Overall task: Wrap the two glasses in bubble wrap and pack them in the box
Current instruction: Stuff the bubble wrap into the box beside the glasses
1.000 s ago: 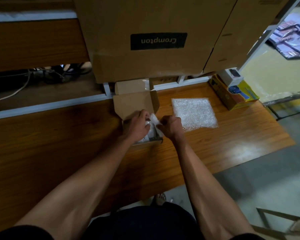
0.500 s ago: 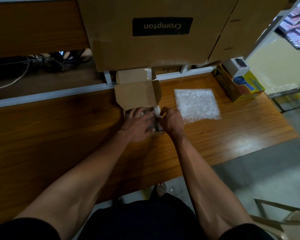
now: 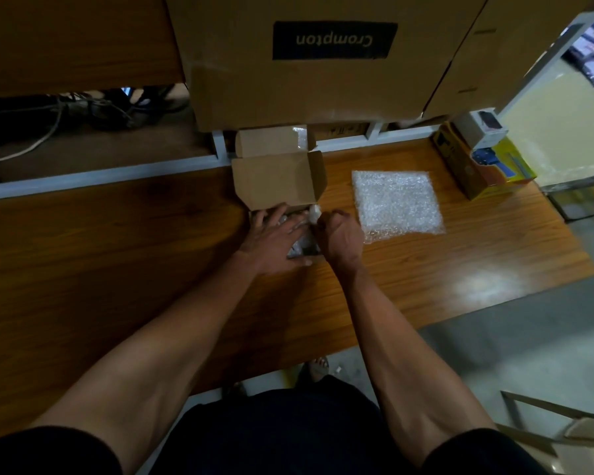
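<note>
Fingers [image 3: 282,219] of my left hand [image 3: 275,240] lie straight and a little spread, pressing flat on the bubble-wrapped bundle [image 3: 304,246] that sits inside the small cardboard box [image 3: 278,180]. My right hand [image 3: 340,236] is curled beside it, its fingers pinching a twisted white end of the wrap [image 3: 314,211] at the box's right edge. Both hands cover most of the box opening, so I cannot tell whether one glass or two lie under them; only grey, crinkled wrap shows between my palms.

I see the box near the middle of the wooden table [image 3: 117,252], its lid flap standing open on the far side. A flat square sheet of bubble wrap [image 3: 396,202] lies on the table just to the right of my right hand, its near corner close to my knuckles. Farther right, by the table's corner, sits a yellow carton [image 3: 484,173] with a small white box [image 3: 484,128] on top. A large brown carton marked "Crompton" [image 3: 323,63] stands behind the small box, on the far side of the table.
</note>
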`<action>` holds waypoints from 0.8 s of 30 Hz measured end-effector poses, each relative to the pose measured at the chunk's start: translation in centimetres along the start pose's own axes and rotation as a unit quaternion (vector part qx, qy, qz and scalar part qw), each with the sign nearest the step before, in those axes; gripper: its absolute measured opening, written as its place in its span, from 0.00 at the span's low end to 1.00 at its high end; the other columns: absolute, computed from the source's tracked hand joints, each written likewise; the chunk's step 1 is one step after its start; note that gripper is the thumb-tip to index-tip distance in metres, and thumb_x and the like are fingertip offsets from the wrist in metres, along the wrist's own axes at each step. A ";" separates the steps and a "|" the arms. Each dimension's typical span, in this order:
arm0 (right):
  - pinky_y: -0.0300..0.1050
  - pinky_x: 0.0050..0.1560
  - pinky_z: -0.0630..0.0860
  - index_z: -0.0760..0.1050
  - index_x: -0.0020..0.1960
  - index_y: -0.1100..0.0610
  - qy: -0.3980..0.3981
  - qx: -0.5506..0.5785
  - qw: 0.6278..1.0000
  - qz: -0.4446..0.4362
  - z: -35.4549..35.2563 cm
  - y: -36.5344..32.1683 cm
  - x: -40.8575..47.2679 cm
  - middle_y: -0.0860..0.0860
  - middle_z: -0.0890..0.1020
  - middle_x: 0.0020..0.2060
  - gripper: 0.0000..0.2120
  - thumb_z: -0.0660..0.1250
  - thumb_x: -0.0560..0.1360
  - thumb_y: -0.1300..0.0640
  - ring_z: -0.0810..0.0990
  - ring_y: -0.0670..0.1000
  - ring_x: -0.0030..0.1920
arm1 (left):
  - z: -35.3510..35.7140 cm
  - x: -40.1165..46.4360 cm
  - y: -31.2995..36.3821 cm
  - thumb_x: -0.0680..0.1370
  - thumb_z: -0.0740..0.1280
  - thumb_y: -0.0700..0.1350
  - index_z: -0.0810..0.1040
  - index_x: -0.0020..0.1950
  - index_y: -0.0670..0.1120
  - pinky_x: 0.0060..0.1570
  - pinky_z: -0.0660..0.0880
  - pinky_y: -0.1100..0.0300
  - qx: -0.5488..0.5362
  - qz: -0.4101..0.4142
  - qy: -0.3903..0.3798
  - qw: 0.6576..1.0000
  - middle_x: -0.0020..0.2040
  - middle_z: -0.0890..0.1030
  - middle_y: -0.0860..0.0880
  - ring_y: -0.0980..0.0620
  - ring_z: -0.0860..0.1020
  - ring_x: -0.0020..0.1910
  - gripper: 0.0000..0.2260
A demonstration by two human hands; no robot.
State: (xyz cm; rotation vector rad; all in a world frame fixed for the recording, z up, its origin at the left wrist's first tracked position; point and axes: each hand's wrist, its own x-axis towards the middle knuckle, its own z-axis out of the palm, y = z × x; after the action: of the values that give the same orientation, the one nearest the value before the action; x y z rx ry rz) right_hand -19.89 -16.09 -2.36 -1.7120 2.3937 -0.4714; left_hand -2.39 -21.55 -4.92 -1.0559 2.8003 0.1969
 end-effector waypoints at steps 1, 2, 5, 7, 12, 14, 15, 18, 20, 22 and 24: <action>0.52 0.45 0.82 0.85 0.51 0.54 0.002 -0.007 1.000 -0.008 0.2 0.0 -0.1 0.55 0.84 0.49 0.10 0.67 0.81 0.50 0.85 0.61 0.48 | 0.1 0.0 0.0 0.74 0.49 0.81 0.54 0.84 0.59 0.74 0.53 0.34 -0.007 0.000 0.001 1.000 0.86 0.51 0.56 0.42 0.48 0.84 0.43; 0.52 0.45 0.82 0.85 0.51 0.54 0.000 -0.013 1.000 -0.015 0.3 0.0 -0.2 0.54 0.83 0.50 0.09 0.68 0.81 0.51 0.84 0.60 0.48 | 0.2 0.0 -0.1 0.74 0.50 0.81 0.55 0.84 0.59 0.74 0.54 0.34 -0.013 0.000 0.003 1.000 0.86 0.51 0.56 0.43 0.48 0.84 0.43; 0.52 0.45 0.82 0.84 0.51 0.60 -0.012 -0.026 0.999 -0.042 1.3 0.6 -0.5 0.57 0.80 0.50 0.08 0.70 0.79 0.55 0.80 0.59 0.50 | 0.2 0.0 -0.2 0.73 0.52 0.81 0.58 0.84 0.58 0.74 0.55 0.36 -0.027 -0.002 0.014 1.000 0.85 0.54 0.56 0.45 0.49 0.83 0.44; 0.52 0.43 0.81 0.83 0.48 0.62 -0.004 -0.032 0.997 -0.064 2.1 1.2 -0.5 0.58 0.78 0.47 0.08 0.71 0.77 0.56 0.77 0.59 0.50 | 0.1 0.0 -0.3 0.73 0.53 0.81 0.59 0.83 0.58 0.74 0.55 0.37 -0.033 0.001 0.019 0.999 0.85 0.55 0.57 0.46 0.50 0.83 0.44; 0.47 0.48 0.79 0.82 0.54 0.56 -0.010 -0.066 0.996 -0.061 2.3 1.8 0.7 0.57 0.79 0.54 0.08 0.68 0.80 0.53 0.75 0.56 0.56 | -0.4 -0.1 -0.4 0.73 0.57 0.80 0.60 0.83 0.58 0.74 0.53 0.39 -0.045 0.002 0.018 0.999 0.85 0.56 0.56 0.46 0.51 0.83 0.43; 0.51 0.50 0.81 0.78 0.63 0.52 -0.001 -0.049 0.997 -0.053 1.9 2.2 0.9 0.57 0.76 0.59 0.15 0.73 0.77 0.52 0.76 0.58 0.56 | -0.3 -0.1 -0.4 0.73 0.57 0.80 0.60 0.83 0.58 0.74 0.53 0.38 -0.048 0.000 0.012 0.999 0.85 0.55 0.56 0.46 0.51 0.83 0.43; 0.54 0.51 0.81 0.78 0.66 0.50 -0.002 -0.048 0.997 -0.061 1.9 2.4 0.9 0.58 0.75 0.61 0.18 0.74 0.76 0.52 0.76 0.59 0.57 | -0.3 -0.2 -0.4 0.73 0.56 0.80 0.60 0.83 0.58 0.74 0.53 0.38 -0.049 -0.001 0.010 0.999 0.85 0.55 0.56 0.46 0.51 0.83 0.43; 0.58 0.56 0.77 0.75 0.72 0.43 -0.030 -0.080 0.994 -0.071 1.5 2.6 0.4 0.57 0.71 0.67 0.20 0.69 0.80 0.48 0.71 0.63 0.63 | -0.3 -0.2 -0.3 0.73 0.56 0.80 0.59 0.83 0.59 0.74 0.54 0.38 -0.050 -0.004 0.006 0.999 0.85 0.55 0.55 0.46 0.51 0.83 0.43; 0.60 0.60 0.74 0.69 0.75 0.38 -0.060 -0.098 0.992 -0.059 1.3 2.7 0.2 0.56 0.66 0.72 0.21 0.63 0.83 0.44 0.67 0.63 0.66 | -0.2 -0.2 -0.4 0.74 0.55 0.80 0.59 0.83 0.59 0.74 0.55 0.39 -0.045 -0.003 0.008 0.999 0.85 0.55 0.55 0.46 0.51 0.83 0.43; 0.62 0.63 0.73 0.65 0.77 0.36 -0.075 -0.113 0.990 -0.050 1.3 2.7 0.0 0.56 0.63 0.74 0.22 0.60 0.83 0.42 0.65 0.64 0.68 | -0.2 -0.2 -0.4 0.74 0.55 0.80 0.59 0.83 0.59 0.74 0.54 0.39 -0.042 -0.003 0.012 0.999 0.85 0.55 0.55 0.46 0.52 0.83 0.43; 0.62 0.64 0.72 0.62 0.78 0.35 -0.082 -0.133 0.987 -0.043 1.4 2.5 -0.1 0.57 0.62 0.75 0.23 0.59 0.83 0.41 0.64 0.64 0.69 | -0.2 -0.2 -0.4 0.74 0.56 0.80 0.59 0.83 0.58 0.74 0.54 0.39 -0.042 -0.005 0.009 0.999 0.85 0.55 0.56 0.46 0.52 0.83 0.43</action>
State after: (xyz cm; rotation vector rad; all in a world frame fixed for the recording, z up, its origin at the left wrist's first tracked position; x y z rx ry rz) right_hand -21.61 -15.46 -4.57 -1.8830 2.3576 -0.0186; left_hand -1.99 -21.76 -4.75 -1.0936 2.8256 0.3065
